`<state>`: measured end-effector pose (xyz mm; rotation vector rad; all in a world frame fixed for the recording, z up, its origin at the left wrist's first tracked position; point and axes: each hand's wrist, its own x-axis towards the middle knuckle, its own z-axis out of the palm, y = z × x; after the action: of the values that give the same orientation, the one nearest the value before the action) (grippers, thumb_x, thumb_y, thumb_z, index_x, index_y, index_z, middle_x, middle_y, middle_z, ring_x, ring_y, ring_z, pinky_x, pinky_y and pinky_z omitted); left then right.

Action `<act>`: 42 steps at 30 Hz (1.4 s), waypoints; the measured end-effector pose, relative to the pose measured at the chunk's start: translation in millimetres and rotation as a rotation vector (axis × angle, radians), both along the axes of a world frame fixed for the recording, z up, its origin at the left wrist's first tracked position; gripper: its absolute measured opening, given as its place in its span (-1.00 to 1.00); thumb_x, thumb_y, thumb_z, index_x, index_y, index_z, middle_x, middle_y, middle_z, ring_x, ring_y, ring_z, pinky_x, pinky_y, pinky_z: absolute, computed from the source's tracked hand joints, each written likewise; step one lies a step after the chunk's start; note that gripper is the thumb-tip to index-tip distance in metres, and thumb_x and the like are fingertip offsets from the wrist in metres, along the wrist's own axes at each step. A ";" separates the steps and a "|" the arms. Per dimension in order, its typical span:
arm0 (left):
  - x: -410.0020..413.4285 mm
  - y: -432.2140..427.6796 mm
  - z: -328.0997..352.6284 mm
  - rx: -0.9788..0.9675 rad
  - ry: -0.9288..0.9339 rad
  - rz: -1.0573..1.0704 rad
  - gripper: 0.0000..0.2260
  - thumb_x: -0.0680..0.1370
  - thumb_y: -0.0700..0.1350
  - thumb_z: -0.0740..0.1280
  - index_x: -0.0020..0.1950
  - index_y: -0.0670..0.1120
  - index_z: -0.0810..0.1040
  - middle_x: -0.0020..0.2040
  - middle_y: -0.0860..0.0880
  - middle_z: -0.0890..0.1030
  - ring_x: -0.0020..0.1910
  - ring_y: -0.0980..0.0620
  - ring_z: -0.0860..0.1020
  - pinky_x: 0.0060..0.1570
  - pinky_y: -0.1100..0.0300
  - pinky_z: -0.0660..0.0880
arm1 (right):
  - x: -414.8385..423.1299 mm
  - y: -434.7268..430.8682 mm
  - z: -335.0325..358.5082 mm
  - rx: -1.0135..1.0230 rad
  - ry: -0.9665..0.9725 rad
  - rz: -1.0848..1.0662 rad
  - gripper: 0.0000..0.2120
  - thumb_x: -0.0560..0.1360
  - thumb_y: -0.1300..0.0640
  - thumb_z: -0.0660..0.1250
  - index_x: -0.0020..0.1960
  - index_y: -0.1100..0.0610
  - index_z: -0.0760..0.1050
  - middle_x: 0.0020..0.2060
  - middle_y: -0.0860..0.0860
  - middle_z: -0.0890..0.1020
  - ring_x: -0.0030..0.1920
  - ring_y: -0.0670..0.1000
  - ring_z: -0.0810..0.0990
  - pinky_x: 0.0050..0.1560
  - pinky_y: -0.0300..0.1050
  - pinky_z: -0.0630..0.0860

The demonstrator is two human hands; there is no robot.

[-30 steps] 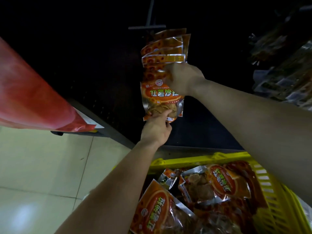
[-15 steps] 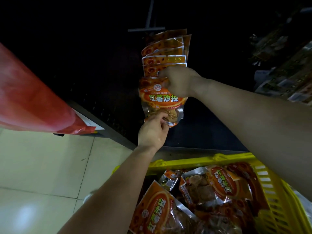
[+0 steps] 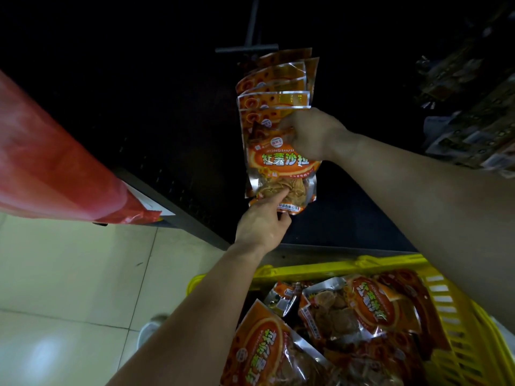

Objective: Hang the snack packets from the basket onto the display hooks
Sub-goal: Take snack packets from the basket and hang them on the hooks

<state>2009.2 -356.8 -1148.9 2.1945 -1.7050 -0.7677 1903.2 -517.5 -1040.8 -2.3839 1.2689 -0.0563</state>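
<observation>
Front snack packet [image 3: 281,168]: hung before a row of hung packets [image 3: 274,82]. Right hand [image 3: 309,135] fingers curled round its top, hiding that edge; left hand [image 3: 260,227] pinched its bottom. Hook too dark to make out. Yellow basket [image 3: 315,270], cut off below, held spare packets [image 3: 359,310].

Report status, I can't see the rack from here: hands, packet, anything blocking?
Right hand pinches top of front packet, by the hung packets. Left hand holds its bottom edge. More wait in yellow basket. No blockage seen.
</observation>
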 end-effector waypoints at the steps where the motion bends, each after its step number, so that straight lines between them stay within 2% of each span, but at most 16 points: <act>1: -1.3 -3.5 -0.1 0.010 -0.023 -0.011 -0.47 0.58 0.08 0.26 0.53 0.27 0.19 0.36 0.04 0.51 0.29 -0.02 0.49 0.12 0.10 0.48 | -0.5 -1.6 -1.6 0.016 -0.011 -0.003 -0.65 0.60 0.04 0.27 0.37 -0.04 0.50 0.29 0.09 0.56 0.25 0.15 0.54 0.14 -0.04 0.53; 7: 1.9 -27.0 4.9 -0.016 -0.189 0.025 -0.49 0.59 0.06 0.25 0.53 0.23 0.23 0.29 -0.07 0.55 0.22 -0.12 0.53 -0.01 0.03 0.52 | 6.5 -10.4 -4.6 -0.038 -0.045 -0.015 -0.64 0.61 0.04 0.24 0.40 -0.08 0.47 0.35 0.04 0.52 0.30 0.12 0.51 0.24 -0.02 0.51; 11: 1.7 -25.9 3.1 0.028 -0.228 0.017 -0.48 0.60 0.07 0.22 0.55 0.21 0.19 0.25 -0.07 0.56 0.19 -0.12 0.54 -0.03 0.03 0.52 | 6.4 -8.6 -10.9 -0.032 -0.065 -0.022 -0.63 0.60 0.06 0.23 0.39 -0.11 0.47 0.30 0.05 0.56 0.25 0.14 0.54 0.18 0.02 0.54; 14: 0.5 -18.6 2.8 0.039 -0.198 0.011 -0.44 0.59 0.05 0.23 0.57 0.22 0.15 0.29 -0.06 0.55 0.21 -0.12 0.53 -0.05 0.06 0.51 | 6.5 -4.7 -12.6 -0.048 -0.019 -0.030 -0.57 0.56 0.01 0.26 0.42 -0.16 0.41 0.26 0.06 0.57 0.20 0.15 0.57 0.13 0.02 0.56; 17: 2.6 -12.7 7.0 0.052 -0.149 0.021 -0.44 0.59 0.04 0.23 0.57 0.24 0.15 0.34 -0.05 0.53 0.26 -0.11 0.51 0.04 0.06 0.52 | 4.2 -2.6 -7.6 -0.120 0.061 -0.025 -0.44 0.50 -0.08 0.34 0.47 -0.17 0.31 0.26 0.04 0.57 0.25 0.14 0.54 0.17 0.02 0.45; 20: 0.1 -4.9 15.2 0.077 -0.135 -0.006 -0.44 0.60 0.04 0.23 0.58 0.21 0.14 0.39 -0.05 0.50 0.30 -0.10 0.49 0.15 0.02 0.54 | -1.5 3.0 0.4 -0.181 0.109 -0.051 -0.28 0.42 -0.11 0.43 0.51 -0.06 0.24 0.33 0.07 0.50 0.34 0.17 0.42 0.27 0.13 0.35; 23: -0.8 1.0 26.4 0.097 -0.122 -0.011 -0.44 0.61 0.05 0.23 0.59 0.19 0.13 0.42 -0.05 0.46 0.32 -0.10 0.47 0.20 0.02 0.52 | -10.3 12.1 11.1 -0.228 0.128 -0.110 -0.22 0.39 -0.10 0.46 0.51 0.02 0.23 0.38 0.11 0.42 0.37 0.19 0.36 0.30 0.15 0.34; 28: 2.2 21.7 59.8 0.085 -0.117 -0.013 -0.48 0.60 0.04 0.24 0.56 0.19 0.22 0.44 -0.04 0.45 0.37 -0.09 0.44 0.25 0.03 0.48 | -35.5 42.8 38.3 -0.190 0.085 -0.215 -0.30 0.41 -0.13 0.43 0.46 0.03 0.29 0.30 0.11 0.45 0.32 0.20 0.39 0.27 0.15 0.36; 33: 1.8 61.2 101.3 0.080 -0.112 -0.030 -0.50 0.59 0.02 0.27 0.53 0.21 0.28 0.34 -0.06 0.54 0.26 -0.14 0.53 0.18 -0.04 0.53 | -74.5 107.8 58.1 -0.068 0.094 -0.222 -0.43 0.46 -0.12 0.37 0.41 0.02 0.37 0.31 0.11 0.45 0.33 0.19 0.39 0.25 0.11 0.40; 37: -8.4 103.3 122.4 0.039 -0.119 -0.047 -0.52 0.58 0.00 0.30 0.51 0.05 0.38 0.34 -0.09 0.54 0.29 -0.13 0.51 0.25 0.00 0.47 | -108.1 166.6 61.7 -0.022 0.132 -0.212 -0.49 0.49 -0.07 0.36 0.40 -0.01 0.40 0.34 0.09 0.42 0.35 0.20 0.37 0.29 0.11 0.40; 42: -24.3 160.3 114.2 0.074 -0.093 -0.069 -0.56 0.58 0.01 0.32 0.46 0.01 0.43 0.36 -0.12 0.50 0.32 -0.15 0.48 0.29 0.03 0.42 | -149.3 229.1 39.6 0.050 0.129 -0.215 -0.55 0.51 -0.08 0.35 0.37 -0.04 0.42 0.28 0.06 0.43 0.32 0.18 0.39 0.25 0.12 0.43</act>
<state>1985.0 -196.5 -1034.8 2.2639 -1.8331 -0.7684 1753.9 -288.4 -1001.2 -2.2308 1.5642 0.0642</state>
